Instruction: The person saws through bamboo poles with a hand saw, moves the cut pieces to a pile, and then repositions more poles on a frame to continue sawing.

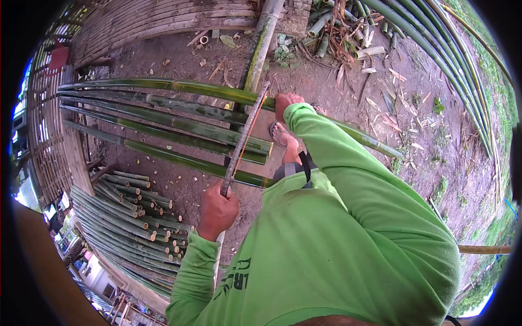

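My left hand point(218, 211) is closed around the handle end of a bow saw point(241, 145), which has a worn, dark frame and a thin orange strip along one side. Its far end crosses the top green bamboo pole point(212, 90). My right hand point(288, 104) grips that pole just right of the saw, and the pole's cut end sticks out beyond my right forearm. Several more bamboo poles point(201, 128) lie side by side below it, beneath the saw in this view. A thick mottled bamboo pole point(260, 51) runs crosswise under them.
A stack of cut bamboo point(128, 223) lies at lower left beside a slatted bamboo wall point(48, 122). Long bamboo poles point(454, 60) lean at upper right. Offcuts point(321, 24) and dry scraps litter the dirt ground point(337, 89). My sandalled foot point(281, 134) stands below the poles.
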Tool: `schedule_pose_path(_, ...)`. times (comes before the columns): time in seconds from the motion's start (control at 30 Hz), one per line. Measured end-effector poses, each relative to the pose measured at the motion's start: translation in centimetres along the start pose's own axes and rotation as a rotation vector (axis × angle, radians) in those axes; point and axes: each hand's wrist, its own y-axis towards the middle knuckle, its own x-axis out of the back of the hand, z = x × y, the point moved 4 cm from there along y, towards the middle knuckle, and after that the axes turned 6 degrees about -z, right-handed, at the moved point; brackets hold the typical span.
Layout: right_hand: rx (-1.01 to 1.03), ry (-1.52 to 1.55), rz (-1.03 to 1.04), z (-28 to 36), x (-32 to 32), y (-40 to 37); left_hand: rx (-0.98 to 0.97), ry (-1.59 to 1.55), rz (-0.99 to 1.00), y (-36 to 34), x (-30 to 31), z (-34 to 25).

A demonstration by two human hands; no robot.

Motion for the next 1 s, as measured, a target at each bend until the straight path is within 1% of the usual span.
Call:
schedule_pose_path(0.1,0.000,-0.003,-0.010,-0.1,-0.3,0.1,-0.020,0.060,-0.003,0.3,0.2,-0.5)
schedule_pose_path(0.13,-0.005,-0.003,-0.035,-0.1,-0.4,0.3,-0.007,0.053,0.002,1.4,-0.2,-0.7)
schedule_pose_path(0.2,-0.021,0.030,-0.038,-0.7,0.0,0.5,0.031,0.022,0.011,5.2,-1.8,-1.1)
schedule_pose_path(0.27,-0.036,0.019,-0.004,-0.1,-0.4,0.3,-0.106,0.109,0.010,11.9,-5.4,-1.9)
schedule_pose_path(0.3,-0.031,0.010,0.005,-0.1,-0.4,0.2,-0.116,0.129,-0.016,14.5,-7.5,-1.8)
schedule_pose_path(0.33,-0.032,0.001,0.008,-0.2,-0.1,0.1,-0.132,0.149,-0.043,16.4,-9.0,-2.0)
schedule_pose_path(0.4,-0.011,0.002,0.049,-0.1,0.0,0.5,-0.100,0.128,-0.004,17.5,-9.1,-2.3)
schedule_pose_path(0.43,-0.003,0.005,0.042,0.1,-0.4,0.4,-0.075,0.122,0.013,17.4,-8.8,-2.0)
schedule_pose_path(0.47,0.001,0.004,0.028,0.1,-0.6,0.3,-0.136,0.025,-0.047,17.2,-8.7,-1.0)
schedule_pose_path(0.5,0.000,-0.002,0.007,-0.2,-0.6,0.6,-0.162,0.023,-0.081,17.0,-9.1,-0.3)
schedule_pose_path(0.53,0.001,-0.012,-0.069,0.0,-0.6,0.4,-0.184,0.020,-0.111,16.4,-9.7,0.5)
schedule_pose_path(0.57,0.004,0.001,-0.036,-0.3,-0.9,0.6,-0.199,0.018,-0.135,15.8,-10.5,1.7)
schedule_pose_path(0.6,0.011,0.016,-0.003,-0.6,-1.1,1.2,-0.261,-0.095,-0.190,15.4,-11.0,2.9)
schedule_pose_path(0.63,0.023,0.030,0.034,-0.2,-0.4,0.9,-0.270,-0.129,-0.209,15.0,-11.7,4.1)
schedule_pose_path(0.67,0.067,0.043,0.165,-0.3,0.6,0.7,-0.287,-0.161,-0.228,14.9,-12.2,5.2)
schedule_pose_path(0.7,0.048,0.047,0.112,-0.3,0.7,1.2,-0.317,-0.194,-0.248,15.1,-12.1,5.1)
schedule_pose_path(0.73,0.030,0.048,0.066,-0.5,0.3,1.6,-0.293,-0.242,-0.248,14.9,-12.5,5.1)
schedule_pose_path(0.77,0.013,0.050,0.042,-0.7,-0.7,1.1,-0.278,-0.214,-0.238,14.5,-12.9,5.4)
schedule_pose_path(0.87,0.011,-0.031,0.037,0.3,0.4,-0.4,-0.253,-0.085,-0.210,14.2,-9.9,1.3)
schedule_pose_path(0.97,-0.003,-0.045,0.064,0.4,0.3,-0.4,-0.222,-0.018,-0.123,9.0,-5.5,-0.2)
schedule_pose_path(1.0,-0.031,-0.039,0.059,0.2,-0.2,0.1,-0.136,0.007,-0.060,6.3,-3.7,0.0)
